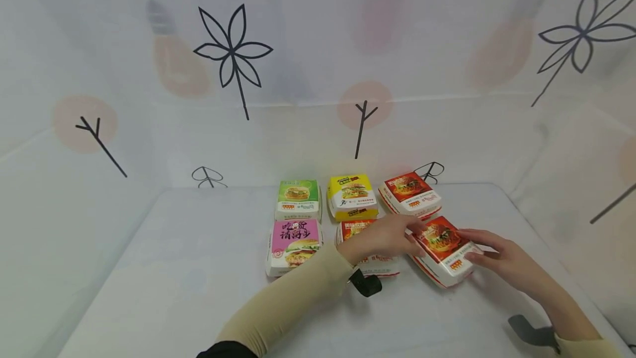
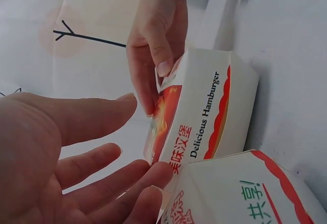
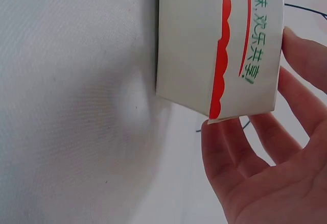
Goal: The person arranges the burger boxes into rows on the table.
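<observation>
A red-and-white hamburger box [image 1: 442, 245] lies turned at an angle at the front right of a group of boxes. My right hand [image 1: 504, 261] holds its right end, with the fingers at the end face and the thumb at the top edge; the right wrist view shows these fingers [image 3: 219, 152] bent against the box's end. My left hand [image 1: 387, 235] is at the box's left side, fingers spread and loosely extended, with the thumb apart. Beneath that hand, another red-and-white hamburger box [image 1: 380, 267] is partly hidden by the hand and wrist.
Behind stand a green box [image 1: 298, 198], a yellow box [image 1: 353, 198] and another red box [image 1: 409, 195] in a row. A pink box [image 1: 294, 245] sits at the front left, by the left forearm. Patterned cloth [image 1: 298, 142] rises behind the white table [image 1: 164, 291].
</observation>
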`<state>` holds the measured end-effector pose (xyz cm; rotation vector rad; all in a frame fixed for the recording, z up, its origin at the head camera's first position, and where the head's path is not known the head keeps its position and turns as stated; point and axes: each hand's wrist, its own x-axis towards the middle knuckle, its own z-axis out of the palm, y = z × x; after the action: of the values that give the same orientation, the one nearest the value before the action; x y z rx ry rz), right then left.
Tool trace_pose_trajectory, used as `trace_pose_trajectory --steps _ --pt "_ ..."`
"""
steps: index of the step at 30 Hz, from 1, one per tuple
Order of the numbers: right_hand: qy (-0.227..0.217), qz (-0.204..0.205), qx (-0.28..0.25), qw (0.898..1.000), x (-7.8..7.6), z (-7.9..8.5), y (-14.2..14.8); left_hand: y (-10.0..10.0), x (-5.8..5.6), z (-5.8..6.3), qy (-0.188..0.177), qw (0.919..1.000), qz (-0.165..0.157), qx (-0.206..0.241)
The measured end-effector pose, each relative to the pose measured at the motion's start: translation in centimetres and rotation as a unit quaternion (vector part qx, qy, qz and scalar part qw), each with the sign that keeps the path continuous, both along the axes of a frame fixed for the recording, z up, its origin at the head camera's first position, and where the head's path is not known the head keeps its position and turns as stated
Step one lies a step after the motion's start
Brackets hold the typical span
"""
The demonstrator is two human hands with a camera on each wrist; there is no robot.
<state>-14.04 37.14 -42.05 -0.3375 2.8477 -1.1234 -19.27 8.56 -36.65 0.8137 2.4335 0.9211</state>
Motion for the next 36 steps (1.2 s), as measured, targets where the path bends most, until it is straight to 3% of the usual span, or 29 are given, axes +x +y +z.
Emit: trace_pose_trajectory --steps 8,19,26,30,36 --pt "-0.013 -0.022 0.011 1.0 -0.1 -0.4 -0.3 -0.2 -0.3 -0.3 -0.015 0.9998 0.011 0.011" --pt "-0.025 -0.031 -0.022 0.999 -0.1 -0.6 -1.1 -0.3 -0.6 -0.3 -0.017 0.9996 0.023 0.001" --pt "-0.032 -0.043 -0.013 0.998 0.2 -0.7 -1.0 -0.2 -0.5 -0.1 -0.01 0.9998 0.017 -0.008" --pt "-0.014 -0.054 -0.001 0.998 0.4 -0.7 -1.0 -0.3 -0.6 -0.2 -0.002 0.9999 0.012 -0.005" --pt "0.039 -0.115 -0.01 0.993 0.5 -0.6 -1.1 -1.1 -0.7 -0.4 -0.007 0.9996 0.012 0.023"
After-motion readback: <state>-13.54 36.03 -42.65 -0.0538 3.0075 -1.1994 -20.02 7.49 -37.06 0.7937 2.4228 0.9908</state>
